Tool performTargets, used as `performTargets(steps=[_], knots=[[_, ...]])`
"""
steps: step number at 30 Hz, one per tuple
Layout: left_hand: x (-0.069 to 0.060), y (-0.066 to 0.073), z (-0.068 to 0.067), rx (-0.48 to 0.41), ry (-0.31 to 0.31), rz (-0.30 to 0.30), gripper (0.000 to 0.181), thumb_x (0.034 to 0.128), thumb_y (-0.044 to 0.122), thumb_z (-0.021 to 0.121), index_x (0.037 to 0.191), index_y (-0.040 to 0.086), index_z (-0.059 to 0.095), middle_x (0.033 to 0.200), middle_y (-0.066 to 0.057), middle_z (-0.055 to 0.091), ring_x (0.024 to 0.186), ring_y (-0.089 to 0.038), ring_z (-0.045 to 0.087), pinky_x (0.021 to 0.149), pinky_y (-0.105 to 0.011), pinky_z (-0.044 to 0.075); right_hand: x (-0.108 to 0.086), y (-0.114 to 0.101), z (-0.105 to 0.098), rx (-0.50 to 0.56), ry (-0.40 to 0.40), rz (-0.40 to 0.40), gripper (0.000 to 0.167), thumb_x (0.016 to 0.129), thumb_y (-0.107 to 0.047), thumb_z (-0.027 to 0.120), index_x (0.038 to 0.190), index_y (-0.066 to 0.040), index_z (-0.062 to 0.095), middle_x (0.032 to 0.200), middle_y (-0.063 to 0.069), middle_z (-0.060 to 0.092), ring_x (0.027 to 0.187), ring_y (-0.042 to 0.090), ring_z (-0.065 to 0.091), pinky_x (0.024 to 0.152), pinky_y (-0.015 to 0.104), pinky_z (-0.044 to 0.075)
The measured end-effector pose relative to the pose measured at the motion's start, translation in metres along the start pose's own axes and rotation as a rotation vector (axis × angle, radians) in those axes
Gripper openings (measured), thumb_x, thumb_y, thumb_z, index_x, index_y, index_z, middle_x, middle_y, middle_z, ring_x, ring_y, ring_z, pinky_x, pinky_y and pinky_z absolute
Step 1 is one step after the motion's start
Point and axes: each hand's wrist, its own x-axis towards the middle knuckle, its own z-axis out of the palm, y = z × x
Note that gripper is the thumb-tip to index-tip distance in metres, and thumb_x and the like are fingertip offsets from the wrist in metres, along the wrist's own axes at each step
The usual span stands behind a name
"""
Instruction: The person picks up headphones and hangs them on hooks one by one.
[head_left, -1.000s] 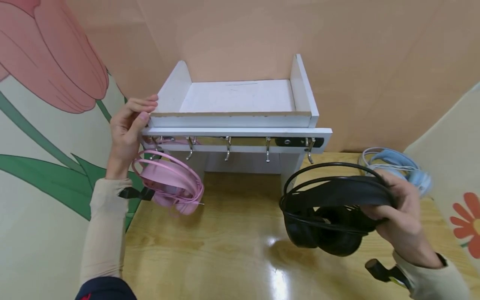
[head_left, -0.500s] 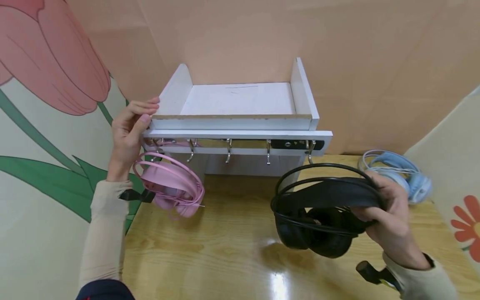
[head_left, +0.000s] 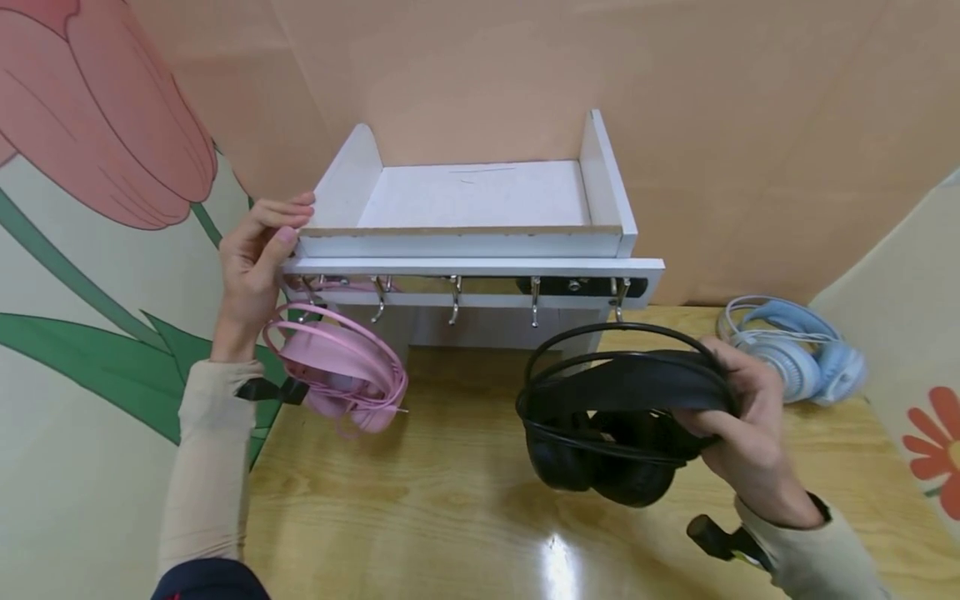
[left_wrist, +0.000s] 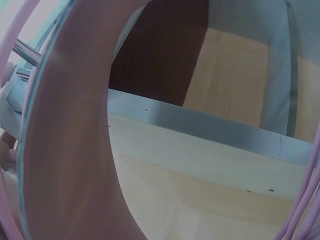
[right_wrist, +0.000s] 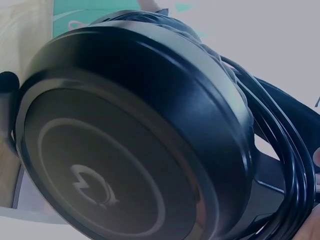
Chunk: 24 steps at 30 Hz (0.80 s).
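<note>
Black headphones [head_left: 637,383] are held up by my right hand [head_left: 750,429], fingers and thumb round the headband's right side, below the rack's right end. One black ear cup [right_wrist: 115,135] fills much of the right wrist view. My left hand [head_left: 255,267] grips the left end of the white rack [head_left: 465,244]. Pink headphones [head_left: 341,358] hang from the leftmost hook, just below that hand; their pink headband [left_wrist: 70,120] crosses the left wrist view. Metal hooks [head_left: 455,300] line the rack's front, and the black headphones' top hoop is close below the rightmost one.
Blue headphones [head_left: 802,350] lie on the wooden table [head_left: 450,500] at the right, behind my right hand. A flower-patterned wall [head_left: 90,267] stands close on the left, and a tan backdrop [head_left: 750,142] rises behind the rack.
My right hand has carried the black headphones leftward, nearer the rack's right hooks, uncovering more of the blue headphones. My left hand keeps its place on the rack.
</note>
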Motion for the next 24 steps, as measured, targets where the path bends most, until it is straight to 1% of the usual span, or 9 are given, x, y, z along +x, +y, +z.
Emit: performTargets(steps=[6,11,15,20,24], knots=[[0.0,0.0,-0.001,0.007,-0.009,0.008,0.019,0.1016,0.004,0.065,0.107,-0.013,0.071,0.115,-0.008,0.077,0.132,-0.028,0.066,0.126,-0.042,0.042,0.0,0.004,0.002,-0.073,0.012,0.019,0.048,0.061,0.031,0.03,0.093,0.013,0.06,0.068,0.009,0.048,0.05,0.019,0.032,0.038,0.028,0.015],[0.001,-0.002,0.0,0.014,-0.013,0.01,0.019,0.1016,0.004,0.065,0.107,-0.013,0.07,0.115,-0.007,0.077,0.132,-0.028,0.066,0.125,-0.042,0.042,0.001,0.008,0.006,-0.175,0.044,0.031,0.043,0.059,0.031,0.035,0.087,0.01,0.059,0.069,0.006,0.051,0.053,0.018,0.036,0.04,0.031,0.015],[0.001,-0.002,0.0,0.012,-0.011,0.013,0.019,0.1013,0.004,0.064,0.107,-0.013,0.071,0.115,-0.007,0.077,0.132,-0.028,0.066,0.126,-0.042,0.041,0.004,0.013,0.01,-0.271,0.058,0.022,0.035,0.059,0.029,0.042,0.082,0.008,0.058,0.072,0.003,0.057,0.059,0.016,0.044,0.044,0.032,0.021],[0.001,-0.001,0.0,0.004,-0.006,0.016,0.018,0.1014,0.002,0.064,0.107,-0.013,0.07,0.115,-0.008,0.077,0.132,-0.029,0.066,0.126,-0.043,0.041,0.007,0.019,0.014,-0.291,0.041,0.018,0.03,0.061,0.027,0.045,0.079,0.006,0.056,0.072,0.001,0.061,0.06,0.014,0.05,0.047,0.033,0.027],[0.001,-0.001,0.0,-0.007,-0.005,0.015,0.017,0.1015,0.001,0.063,0.107,-0.014,0.07,0.115,-0.008,0.077,0.132,-0.029,0.066,0.126,-0.043,0.042,0.007,0.023,0.017,-0.301,0.038,0.035,0.03,0.062,0.027,0.046,0.079,0.005,0.056,0.072,-0.001,0.062,0.06,0.014,0.051,0.046,0.033,0.028]])
